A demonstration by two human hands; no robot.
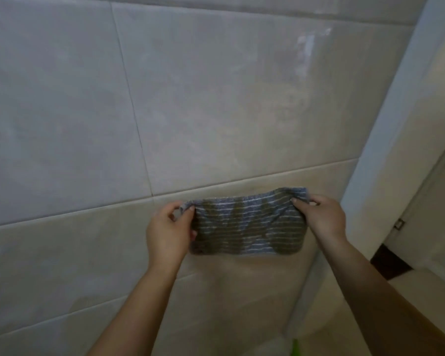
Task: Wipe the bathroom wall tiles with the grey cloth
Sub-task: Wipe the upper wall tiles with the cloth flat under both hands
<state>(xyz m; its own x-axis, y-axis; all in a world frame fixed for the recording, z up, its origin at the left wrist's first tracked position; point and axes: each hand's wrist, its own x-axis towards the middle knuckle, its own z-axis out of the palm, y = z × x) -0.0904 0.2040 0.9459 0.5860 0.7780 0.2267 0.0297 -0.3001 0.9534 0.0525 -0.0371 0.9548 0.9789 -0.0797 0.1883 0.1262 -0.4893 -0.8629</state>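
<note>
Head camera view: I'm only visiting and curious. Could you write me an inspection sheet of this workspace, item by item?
Surface: large glossy pale grey wall tiles with thin grout lines, and a bright reflection at upper right.
Job's things: grey towelling cloth with thin white stripes, held stretched in front of a lower tile; whether it touches the wall cannot be told.
Clutter: small bright green object at the bottom edge, mostly cut off.
Grips: left hand pinches the cloth's upper left corner; right hand pinches its upper right corner.
Cables: nothing seen.
Surroundings: pale vertical frame on the right, with a small metal fitting beyond it.
</note>
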